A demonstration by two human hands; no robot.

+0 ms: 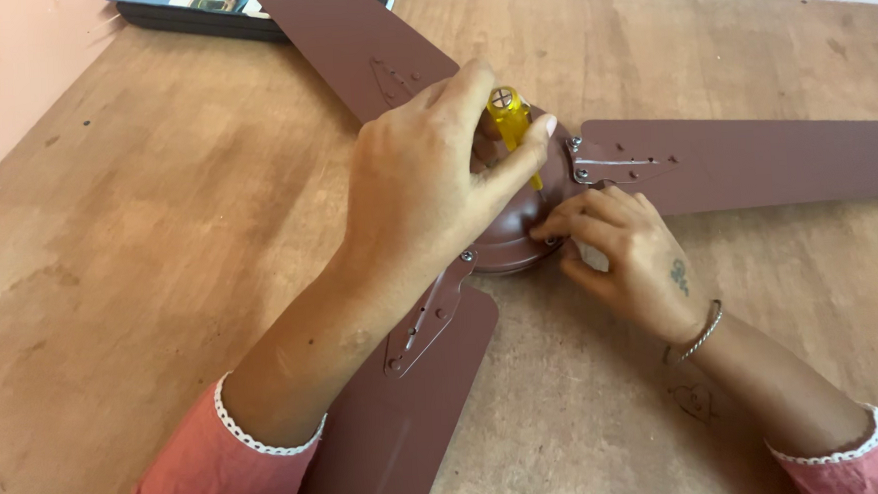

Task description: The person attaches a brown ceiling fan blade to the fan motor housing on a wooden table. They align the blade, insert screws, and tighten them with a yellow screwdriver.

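Observation:
A brown ceiling fan lies on a wooden surface, its round motor hub (509, 241) in the middle and three blades spreading out. My left hand (425, 178) is closed around a yellow-handled screwdriver (511, 121) held upright over the hub. My right hand (628, 257) rests at the hub's right edge, fingertips pinched against it just below the right blade's metal bracket (610, 163). What the fingertips hold, if anything, is hidden.
One blade (755, 165) runs to the right, one (358, 41) to the upper left, one (398, 420) toward me between my forearms. A dark flat book or case (197, 14) lies at the top left. A pale wall (0, 80) borders the left side.

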